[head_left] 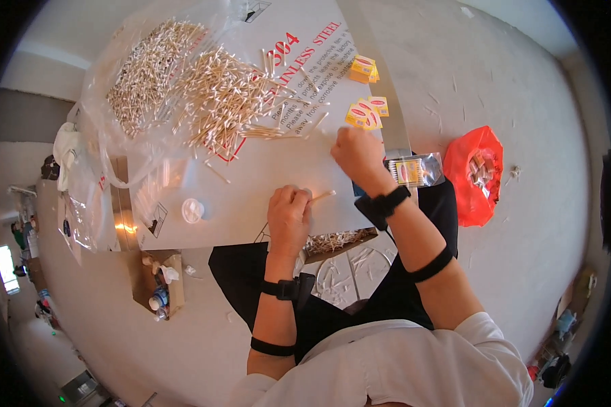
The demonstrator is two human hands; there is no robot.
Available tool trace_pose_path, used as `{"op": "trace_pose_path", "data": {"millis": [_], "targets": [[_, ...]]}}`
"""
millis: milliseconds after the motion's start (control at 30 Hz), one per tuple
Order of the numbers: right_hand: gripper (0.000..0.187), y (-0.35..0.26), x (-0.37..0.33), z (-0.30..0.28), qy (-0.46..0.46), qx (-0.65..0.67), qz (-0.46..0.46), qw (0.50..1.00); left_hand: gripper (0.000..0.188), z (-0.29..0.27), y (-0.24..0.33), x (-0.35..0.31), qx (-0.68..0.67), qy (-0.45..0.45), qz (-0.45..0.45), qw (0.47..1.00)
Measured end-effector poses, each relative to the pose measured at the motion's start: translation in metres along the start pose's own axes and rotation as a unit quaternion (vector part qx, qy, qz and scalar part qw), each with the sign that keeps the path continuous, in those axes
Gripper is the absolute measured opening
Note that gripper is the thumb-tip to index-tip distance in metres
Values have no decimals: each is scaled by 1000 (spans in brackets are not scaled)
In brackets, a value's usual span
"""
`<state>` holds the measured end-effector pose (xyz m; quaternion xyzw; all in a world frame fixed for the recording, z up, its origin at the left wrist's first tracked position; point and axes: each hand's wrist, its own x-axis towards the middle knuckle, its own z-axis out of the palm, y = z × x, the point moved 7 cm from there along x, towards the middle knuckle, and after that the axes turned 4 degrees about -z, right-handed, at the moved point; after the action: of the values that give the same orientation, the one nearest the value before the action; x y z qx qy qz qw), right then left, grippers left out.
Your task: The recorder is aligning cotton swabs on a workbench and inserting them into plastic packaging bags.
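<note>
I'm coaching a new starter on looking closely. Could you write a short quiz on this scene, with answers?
1. True or false: the right hand is nearer the spread yellow cards than the left hand is.
2. Choose one: the open red bag is on the person's A) left, B) right.
3. Fill in: a thin, white-tipped ____ juts out from the left hand.

Key: 1 true; 2 B; 3 cotton swab.

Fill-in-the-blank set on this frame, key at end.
Many cotton swabs lie inside a clear plastic ____ on the table.
The small white tub sits to the ____ of the left hand.
The cards nearest the right hand are mostly ____.
The bag right of the table is ____.
Key: bag, left, yellow, red.
</note>
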<state>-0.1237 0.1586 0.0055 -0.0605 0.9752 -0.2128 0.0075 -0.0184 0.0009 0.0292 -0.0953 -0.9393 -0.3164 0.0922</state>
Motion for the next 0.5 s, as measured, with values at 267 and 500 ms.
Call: {"op": "trace_pose_path", "data": {"millis": [267,500], "targets": [[45,-23,18,-24,107,138,-161,971,23,1,3,-1,-26,23,30,999],[17,-6,43,-11,65,71,-172,980,23,0,11,7,-50,25,22,998]]}}
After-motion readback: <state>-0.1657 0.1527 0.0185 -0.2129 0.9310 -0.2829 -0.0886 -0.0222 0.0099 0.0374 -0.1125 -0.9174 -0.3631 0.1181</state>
